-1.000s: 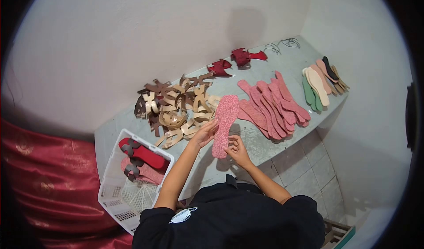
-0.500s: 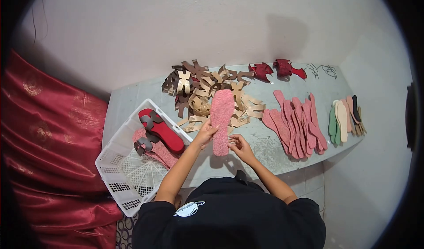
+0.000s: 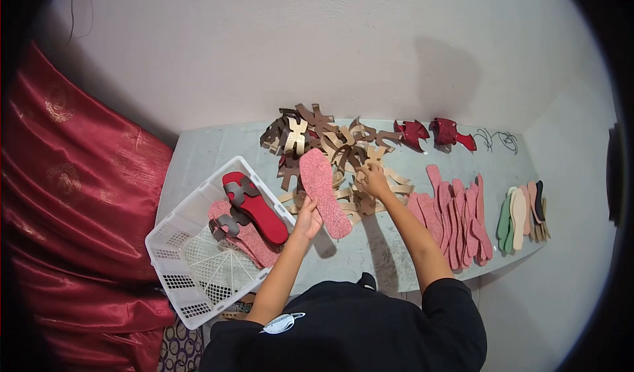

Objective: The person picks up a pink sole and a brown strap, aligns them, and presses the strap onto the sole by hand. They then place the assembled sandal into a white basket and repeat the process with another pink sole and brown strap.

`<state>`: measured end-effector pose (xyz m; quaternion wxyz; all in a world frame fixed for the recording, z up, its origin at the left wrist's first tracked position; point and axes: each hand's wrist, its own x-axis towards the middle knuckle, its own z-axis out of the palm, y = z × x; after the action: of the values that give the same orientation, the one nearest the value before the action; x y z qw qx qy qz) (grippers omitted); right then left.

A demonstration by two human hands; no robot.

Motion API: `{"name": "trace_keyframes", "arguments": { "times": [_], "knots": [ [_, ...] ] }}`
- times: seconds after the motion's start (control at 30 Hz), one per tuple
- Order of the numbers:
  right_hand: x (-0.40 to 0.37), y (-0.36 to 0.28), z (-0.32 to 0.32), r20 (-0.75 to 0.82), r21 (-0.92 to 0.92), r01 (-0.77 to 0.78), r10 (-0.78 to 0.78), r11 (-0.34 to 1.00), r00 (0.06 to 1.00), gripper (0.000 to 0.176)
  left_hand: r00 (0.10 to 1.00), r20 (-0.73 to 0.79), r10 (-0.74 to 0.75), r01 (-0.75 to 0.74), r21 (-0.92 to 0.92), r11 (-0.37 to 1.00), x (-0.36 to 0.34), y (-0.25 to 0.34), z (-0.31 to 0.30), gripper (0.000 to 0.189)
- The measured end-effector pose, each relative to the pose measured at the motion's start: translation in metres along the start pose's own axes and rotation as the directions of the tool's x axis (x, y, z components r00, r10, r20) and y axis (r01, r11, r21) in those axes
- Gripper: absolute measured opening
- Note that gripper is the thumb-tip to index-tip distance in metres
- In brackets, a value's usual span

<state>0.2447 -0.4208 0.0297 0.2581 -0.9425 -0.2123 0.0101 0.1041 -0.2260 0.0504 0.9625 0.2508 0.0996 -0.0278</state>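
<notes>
My left hand [image 3: 308,219] is closed on the edge of a pink, textured shoe sole [image 3: 323,190], held up and tilted above the table's near part. My right hand [image 3: 374,180] reaches over a heap of tan and brown shoe straps [image 3: 343,149]. Its fingers are bent and apart, with the tips at the tan straps; no strap is visibly lifted. To the right of that forearm, several more pink soles [image 3: 456,220] lie overlapping in a row.
At the left, a white plastic basket [image 3: 173,240] holds red and pink sandals with grey straps [image 3: 254,210]. Dark red straps [image 3: 444,133] and thin dark wires [image 3: 502,141] lie near the wall. Green, cream, pink and black soles [image 3: 518,217] rest at the table's right end. A red curtain [image 3: 92,207] hangs left.
My right hand has left the pink sole's lower end and moved forward to the strap heap. The sole, still in my left hand, has tilted, its top leaning left. The camera view has shifted.
</notes>
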Motion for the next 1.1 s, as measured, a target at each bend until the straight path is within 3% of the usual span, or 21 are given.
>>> {"name": "trace_keyframes", "arguments": {
  "times": [0.07, 0.1, 0.17, 0.2, 0.23, 0.3, 0.33, 0.37, 0.43, 0.47, 0.6, 0.73, 0.9, 0.97, 1.07, 1.1],
  "knots": [
    [0.024, -0.003, 0.002, 0.018, -0.210, -0.002, 0.005, 0.978, 1.000, 0.036, 1.000, 0.000, -0.018, 0.018, 0.002, 1.000, 0.001, -0.001, -0.005, 0.038],
    [0.032, -0.002, 0.002, 0.015, -0.209, 0.007, -0.004, 0.978, 1.000, 0.036, 0.999, 0.000, -0.046, 0.046, 0.001, 0.999, 0.001, -0.001, -0.004, 0.038],
    [0.043, 0.003, 0.000, 0.095, -0.672, 0.250, -0.254, 0.697, 0.963, 0.029, 0.999, -0.009, -0.041, 0.041, 0.028, 0.999, 0.000, 0.000, -0.003, 0.038],
    [0.052, 0.014, 0.007, 0.112, -0.760, 0.305, -0.347, 0.574, 0.931, 0.025, 0.998, -0.002, -0.057, 0.057, 0.018, 0.998, -0.002, 0.001, 0.000, 0.038],
    [0.058, 0.020, 0.008, 0.107, -0.759, 0.307, -0.355, 0.574, 0.929, 0.025, 0.997, 0.006, -0.072, 0.072, 0.010, 0.997, -0.002, 0.002, 0.001, 0.038],
    [0.070, 0.027, 0.005, 0.322, -0.712, 0.467, -0.347, 0.525, 0.881, 0.023, 0.998, 0.005, -0.062, 0.061, 0.014, 0.998, -0.002, 0.002, 0.002, 0.038],
    [0.073, 0.030, 0.000, 0.345, -0.682, 0.489, -0.351, 0.544, 0.871, 0.023, 0.997, 0.005, -0.072, 0.072, -0.001, 0.997, -0.001, 0.002, 0.002, 0.038],
    [0.077, 0.031, -0.004, 0.341, -0.683, 0.490, -0.356, 0.541, 0.870, 0.023, 0.996, 0.005, -0.085, 0.085, -0.017, 0.996, -0.001, 0.002, 0.002, 0.037],
    [0.080, 0.025, -0.018, 0.325, -0.707, 0.379, -0.202, 0.597, 0.924, 0.021, 0.997, 0.006, -0.083, 0.083, -0.010, 0.997, 0.000, 0.003, 0.002, 0.037],
    [0.078, 0.024, -0.026, 0.253, -0.691, 0.366, -0.266, 0.624, 0.930, 0.019, 0.996, -0.001, -0.084, 0.084, -0.008, 0.996, 0.000, 0.003, 0.003, 0.036],
    [0.085, 0.037, -0.027, 0.244, -0.619, 0.363, -0.269, 0.697, 0.932, 0.016, 0.995, -0.013, -0.098, 0.098, -0.005, 0.995, 0.002, 0.003, 0.003, 0.036],
    [0.084, 0.042, -0.023, 0.257, -0.651, 0.355, -0.245, 0.671, 0.935, 0.016, 0.994, -0.024, -0.106, 0.106, 0.010, 0.994, 0.001, 0.003, 0.004, 0.035],
    [0.091, 0.026, -0.055, 0.171, -0.608, 0.450, -0.445, 0.655, 0.879, 0.017, 0.993, -0.011, -0.120, 0.120, -0.029, 0.992, 0.005, 0.003, -0.001, 0.036],
    [0.110, 0.041, -0.056, 0.100, -0.501, 0.478, -0.500, 0.722, 0.860, 0.017, 0.993, -0.012, -0.120, 0.120, -0.028, 0.992, 0.005, 0.004, 0.002, 0.035],
    [0.108, 0.012, -0.106, 0.110, -0.005, 0.504, -0.501, 0.864, 0.859, 0.013, 0.994, 0.002, -0.109, 0.109, -0.016, 0.994, 0.001, 0.007, 0.009, 0.034],
    [0.102, 0.000, -0.121, 0.111, -0.007, 0.506, -0.502, 0.862, 0.858, 0.013, 0.995, 0.016, -0.102, 0.102, -0.013, 0.995, 0.000, 0.007, 0.010, 0.034]
  ]
}}
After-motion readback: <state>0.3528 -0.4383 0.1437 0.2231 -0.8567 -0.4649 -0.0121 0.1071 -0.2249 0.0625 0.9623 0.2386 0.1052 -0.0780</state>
